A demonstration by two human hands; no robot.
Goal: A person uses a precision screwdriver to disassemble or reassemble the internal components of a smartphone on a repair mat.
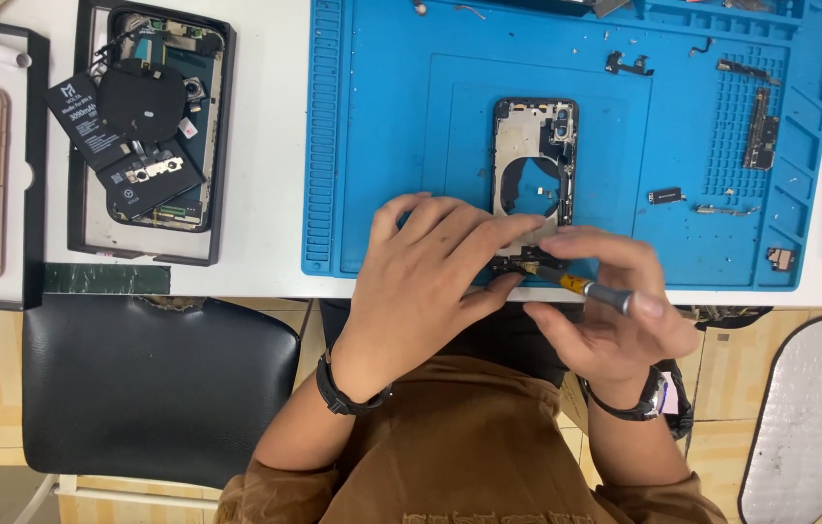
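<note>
- While the left hand (430,281) lies fingers-down over the lower end of the stripped phone frame (534,165), pinning it to the mat, the right hand (605,311) is closed around a small screwdriver (580,287); its tip sits at the frame's bottom edge, between the two hands.
- Screwdriver: yellow band near the tip, grey handle; it slants from lower right up to the left.
- Phone frame: dark rim, pale metal inside, a round opening in the middle showing blue, camera parts in the upper right corner; its long axis runs straight away from the person, camera end farthest.
- Blue work mat (382,146) lies under the frame; loose small parts (760,126) lie scattered at its right.
- Another opened phone with a black battery (154,121) sits in a tray to the left, well apart.
</note>
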